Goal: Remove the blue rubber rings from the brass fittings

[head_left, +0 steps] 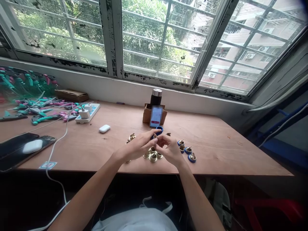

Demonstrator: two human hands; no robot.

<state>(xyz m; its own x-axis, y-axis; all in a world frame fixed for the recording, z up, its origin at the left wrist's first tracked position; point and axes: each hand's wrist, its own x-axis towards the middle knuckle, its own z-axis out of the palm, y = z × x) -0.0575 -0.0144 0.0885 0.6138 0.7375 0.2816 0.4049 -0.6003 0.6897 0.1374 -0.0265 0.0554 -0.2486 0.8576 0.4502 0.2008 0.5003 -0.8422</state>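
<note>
I'm seeing left hand and right hand meeting mid-frame, fingertips pinched together on a blue ring; gold pieces are sitting just below on surface.

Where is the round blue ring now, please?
Near the head view's centre, the round blue ring is by the left hand, in front of the lit rectangular phone.

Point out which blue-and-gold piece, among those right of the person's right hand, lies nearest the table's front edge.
The rightmost blue-and-gold piece: it sits closest to the table's front edge, while the others there lie farther back and more to the left.
</note>
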